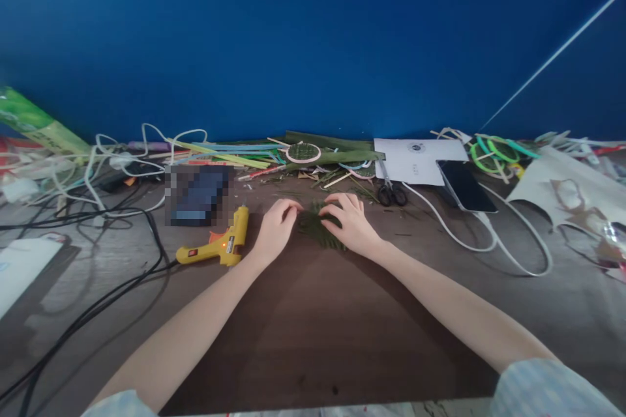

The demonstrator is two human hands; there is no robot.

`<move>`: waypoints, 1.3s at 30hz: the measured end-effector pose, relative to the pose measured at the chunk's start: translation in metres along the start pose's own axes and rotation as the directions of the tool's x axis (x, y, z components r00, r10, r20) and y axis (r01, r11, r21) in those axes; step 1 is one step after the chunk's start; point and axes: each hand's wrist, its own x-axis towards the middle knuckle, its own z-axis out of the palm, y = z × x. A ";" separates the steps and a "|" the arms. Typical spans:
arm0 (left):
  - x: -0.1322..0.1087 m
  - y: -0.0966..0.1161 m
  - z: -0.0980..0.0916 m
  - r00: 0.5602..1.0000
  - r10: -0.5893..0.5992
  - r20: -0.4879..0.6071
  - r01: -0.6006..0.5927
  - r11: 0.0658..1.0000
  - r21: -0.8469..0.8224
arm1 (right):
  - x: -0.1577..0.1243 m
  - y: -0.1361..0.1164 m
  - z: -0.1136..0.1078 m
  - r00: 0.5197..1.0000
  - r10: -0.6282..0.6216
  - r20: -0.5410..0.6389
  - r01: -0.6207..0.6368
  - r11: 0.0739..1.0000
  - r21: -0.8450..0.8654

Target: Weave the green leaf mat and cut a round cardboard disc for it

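Note:
Both of my hands rest on a dark green woven leaf piece (pixel 313 225) lying flat on the brown table (pixel 303 326). My left hand (pixel 274 228) is curled, its fingertips pinching the piece's left edge. My right hand (pixel 348 221) lies over the right part with fingers bent and pressing down on it. Much of the leaf piece is hidden under the hands.
A yellow glue gun (pixel 218 244) lies just left of my left hand, its cable running off left. Scissors (pixel 390 192), a white paper (pixel 418 159), a phone (pixel 465 186) on a white cable, green strips and coloured hoops (pixel 493 151) lie behind. A blue wall stands at the back.

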 end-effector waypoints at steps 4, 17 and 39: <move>0.000 -0.001 0.000 1.000 0.022 0.001 -0.022 1.000 0.014 | -0.001 0.000 0.000 0.998 0.023 -0.055 -0.024 0.999 -0.028; -0.004 0.002 -0.001 0.995 0.075 0.061 -0.076 0.997 0.023 | 0.008 -0.002 -0.008 0.995 0.055 -0.087 -0.051 0.998 0.048; -0.004 0.000 0.000 0.994 0.079 0.081 -0.082 0.996 0.033 | 0.027 0.166 -0.079 0.804 0.593 -0.048 -0.577 0.758 -0.306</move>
